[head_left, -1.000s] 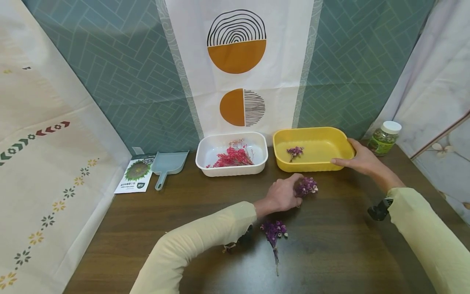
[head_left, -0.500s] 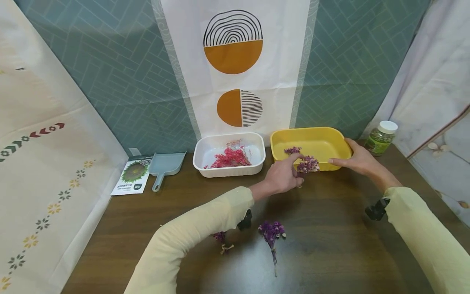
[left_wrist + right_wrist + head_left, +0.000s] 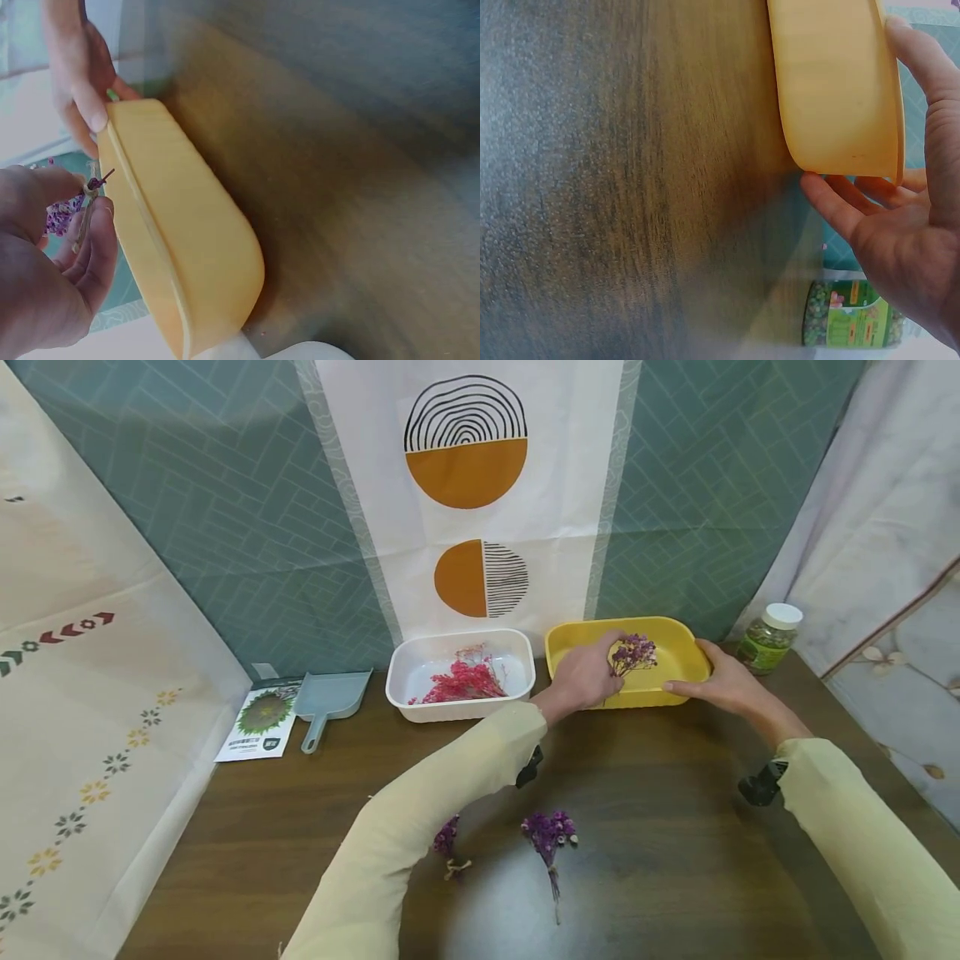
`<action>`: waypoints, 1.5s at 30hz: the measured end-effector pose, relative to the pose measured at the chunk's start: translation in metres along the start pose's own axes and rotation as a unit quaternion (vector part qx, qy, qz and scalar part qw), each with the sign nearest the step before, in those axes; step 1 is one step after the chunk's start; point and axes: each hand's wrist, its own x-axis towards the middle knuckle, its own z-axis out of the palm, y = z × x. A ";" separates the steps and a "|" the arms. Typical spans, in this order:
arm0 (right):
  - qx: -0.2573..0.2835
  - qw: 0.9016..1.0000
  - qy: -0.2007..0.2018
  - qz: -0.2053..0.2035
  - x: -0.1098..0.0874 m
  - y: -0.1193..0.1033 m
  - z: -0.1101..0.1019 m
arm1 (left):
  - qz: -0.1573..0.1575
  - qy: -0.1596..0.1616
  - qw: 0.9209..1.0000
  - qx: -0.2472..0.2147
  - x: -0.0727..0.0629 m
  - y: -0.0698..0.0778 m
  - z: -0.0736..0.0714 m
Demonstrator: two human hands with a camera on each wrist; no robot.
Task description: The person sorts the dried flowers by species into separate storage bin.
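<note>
My left hand [image 3: 588, 677] pinches a small bunch of purple dried flowers [image 3: 634, 650] above the yellow plastic tray [image 3: 678, 652]. In the left wrist view, twine is tied round its stems, near the fingertips [image 3: 105, 214]. My right hand [image 3: 731, 683] grips the tray's right end, thumb at the rim and fingers round the corner, as the right wrist view also shows. One purple bunch [image 3: 550, 835] lies on the table; another purple bunch [image 3: 446, 837] lies beside the left sleeve, partly covered. The flowers inside the yellow tray are hidden behind my left hand.
A white tray [image 3: 420, 712] with red dried flowers [image 3: 465, 681] stands left of the yellow one. Farther left lie a grey-blue dustpan [image 3: 333, 695] and a sunflower packet [image 3: 264, 717]. A white-lidded jar [image 3: 768, 639] stands at the back right. Fabric hangs behind.
My left hand has carried the purple bunch up and forward from the table to over the yellow tray. The right hand has kept its grip on the tray. The view has shifted slightly.
</note>
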 end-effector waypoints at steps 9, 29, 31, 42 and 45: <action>-0.007 1.000 0.000 0.004 0.002 -0.006 -0.001 | -0.023 0.000 1.000 0.009 0.021 0.001 0.000; 0.009 1.000 0.003 -0.003 0.005 -0.006 0.001 | -0.052 -0.012 0.999 0.009 0.047 -0.003 0.017; 0.012 1.000 0.003 -0.002 0.004 -0.006 0.000 | -0.054 -0.014 0.998 0.004 0.047 -0.004 0.019; 0.015 1.000 0.001 0.003 0.002 -0.001 -0.001 | -0.040 -0.009 0.999 -0.015 0.048 0.000 0.028; 0.015 1.000 -0.001 0.001 0.000 0.000 -0.001 | -0.041 -0.010 0.999 -0.017 0.048 0.001 0.030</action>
